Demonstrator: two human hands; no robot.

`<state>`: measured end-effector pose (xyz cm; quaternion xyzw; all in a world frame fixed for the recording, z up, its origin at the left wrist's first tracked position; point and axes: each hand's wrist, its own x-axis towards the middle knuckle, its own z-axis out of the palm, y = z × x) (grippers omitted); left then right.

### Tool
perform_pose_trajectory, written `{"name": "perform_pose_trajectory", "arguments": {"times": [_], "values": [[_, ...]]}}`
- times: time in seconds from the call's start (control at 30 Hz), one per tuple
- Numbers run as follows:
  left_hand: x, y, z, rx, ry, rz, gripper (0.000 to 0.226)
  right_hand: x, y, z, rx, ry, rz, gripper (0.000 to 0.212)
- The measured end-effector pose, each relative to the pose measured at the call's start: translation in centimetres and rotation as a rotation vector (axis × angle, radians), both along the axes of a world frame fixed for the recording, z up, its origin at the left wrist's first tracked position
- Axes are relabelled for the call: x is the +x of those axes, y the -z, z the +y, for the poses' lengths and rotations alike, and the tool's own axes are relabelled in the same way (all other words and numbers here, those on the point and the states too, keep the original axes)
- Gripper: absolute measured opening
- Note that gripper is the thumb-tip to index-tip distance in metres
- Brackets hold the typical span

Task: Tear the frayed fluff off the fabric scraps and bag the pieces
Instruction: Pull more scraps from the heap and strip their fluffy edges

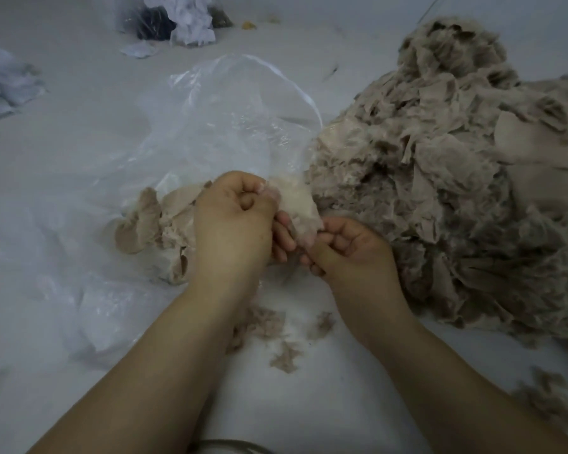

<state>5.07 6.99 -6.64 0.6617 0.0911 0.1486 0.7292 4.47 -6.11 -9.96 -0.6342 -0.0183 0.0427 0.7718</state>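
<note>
A pale beige fabric scrap [297,204] is held up between both hands at the centre. My left hand [233,221] is curled into a fist round its upper edge. My right hand [351,247] pinches its lower edge from the right. A big heap of beige frayed scraps [456,178] lies to the right of the hands. A clear plastic bag [223,126] lies open behind and left of my hands, with several beige pieces [158,221] inside near its mouth. Torn tufts of fluff [276,332] lie on the white surface under my wrists.
Another clear bag with white and dark scraps [177,21] stands at the far back. Bluish-white scraps [4,90] lie at the left edge. More fluff [545,398] sits at the lower right. A dark cord [230,444] shows at the bottom edge.
</note>
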Motion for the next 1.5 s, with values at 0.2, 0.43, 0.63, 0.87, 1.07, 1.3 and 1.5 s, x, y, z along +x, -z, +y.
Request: {"name": "perform_pose_trajectory", "arguments": {"times": [0.2,0.43,0.63,0.87,1.07,1.3,1.5], "values": [[0.6,-1.5,1.6,-0.199,-0.266,-0.125,0.011,-0.7,0.3,0.0,-0.184,-0.010,-0.126,0.022],[-0.3,-1.5,-0.5,0.001,-0.030,0.073,0.025,-1.7,-0.1,-0.2,-0.222,0.105,-0.247,0.016],[1.9,-1.9,-2.1,0.542,0.208,0.052,0.020,-1.1,0.4,-0.4,-0.132,0.154,-0.114,0.017],[2.6,-1.5,-4.3,0.542,0.233,-0.017,0.041,-1.4,0.4,0.0,-0.119,0.191,-0.106,0.027],[3.8,-0.6,-5.5,0.653,0.067,-0.130,0.024,-0.8,0.2,-0.7,0.020,0.189,-0.016,0.022],[4.7,0.6,-4.7,0.631,0.009,-0.097,0.031,0.3,0.9,-0.4,-0.033,0.145,0.018,0.025],[5.1,0.9,-4.2,0.684,0.015,-0.047,0.005,1.0,0.1,0.3,-0.103,0.138,0.054,0.037]]}}
